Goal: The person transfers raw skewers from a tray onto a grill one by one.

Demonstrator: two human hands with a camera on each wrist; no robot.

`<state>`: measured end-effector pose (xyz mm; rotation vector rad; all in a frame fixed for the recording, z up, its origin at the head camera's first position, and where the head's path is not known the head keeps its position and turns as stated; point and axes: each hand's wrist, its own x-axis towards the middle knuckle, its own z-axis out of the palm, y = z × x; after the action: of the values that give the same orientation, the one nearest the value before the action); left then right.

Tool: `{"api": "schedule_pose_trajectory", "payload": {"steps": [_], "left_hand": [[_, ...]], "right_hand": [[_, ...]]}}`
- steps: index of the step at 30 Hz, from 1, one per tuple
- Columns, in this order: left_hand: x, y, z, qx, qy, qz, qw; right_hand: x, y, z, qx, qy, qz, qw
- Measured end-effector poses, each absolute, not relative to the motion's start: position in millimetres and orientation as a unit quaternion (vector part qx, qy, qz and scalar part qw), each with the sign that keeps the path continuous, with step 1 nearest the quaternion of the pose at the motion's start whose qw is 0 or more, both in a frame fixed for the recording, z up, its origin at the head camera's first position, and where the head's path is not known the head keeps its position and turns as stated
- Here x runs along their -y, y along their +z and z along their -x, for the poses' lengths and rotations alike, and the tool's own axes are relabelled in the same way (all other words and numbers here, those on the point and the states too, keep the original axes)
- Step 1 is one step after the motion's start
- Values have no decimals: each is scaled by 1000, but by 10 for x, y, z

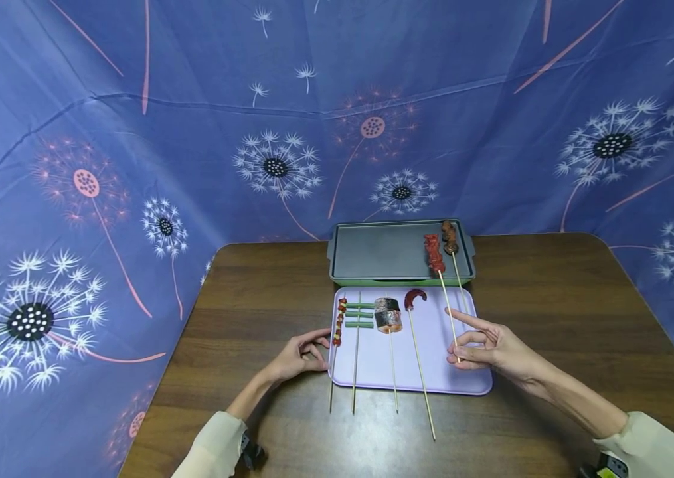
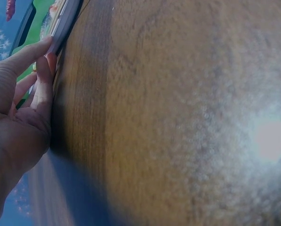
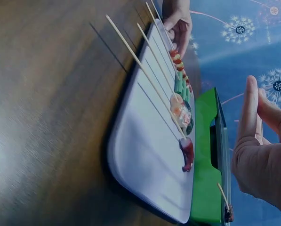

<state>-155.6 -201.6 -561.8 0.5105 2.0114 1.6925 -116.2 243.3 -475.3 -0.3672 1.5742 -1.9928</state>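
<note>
A person's left hand rests on the brown wooden table, curled fingers empty, touching the lilac rectangular tray's left edge. Four food skewers lie on the tray, sticks pointing near. The right hand pinches the thin wooden stick of a red meat skewer, whose far end lies on the green-rimmed grey griddle. The right wrist view cuts that meat off.

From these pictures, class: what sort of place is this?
Probably a staged tabletop set, not a real kitchen: a wooden table curtained by dandelion-print cloth, with skewers on a lilac tray beside a green griddle.
</note>
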Motion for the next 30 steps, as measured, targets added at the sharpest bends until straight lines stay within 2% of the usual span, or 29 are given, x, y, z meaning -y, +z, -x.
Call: {"api": "schedule_pose_trajectory", "payload": {"steps": [11,20,30], "left_hand": [[2017,-5617,1547,-735,610,-191,227],[2013,-5611,1541,-733,613,-187,227],[1993,-5564,1523,-737,609,-181,231]], "right_hand": [[-2389,-4597,1535,-580,-752,55,307],[-2344,-4605,1736,-584,-747,33,317],[-2304,-4642,1822,-656,-698,26,286]]}}
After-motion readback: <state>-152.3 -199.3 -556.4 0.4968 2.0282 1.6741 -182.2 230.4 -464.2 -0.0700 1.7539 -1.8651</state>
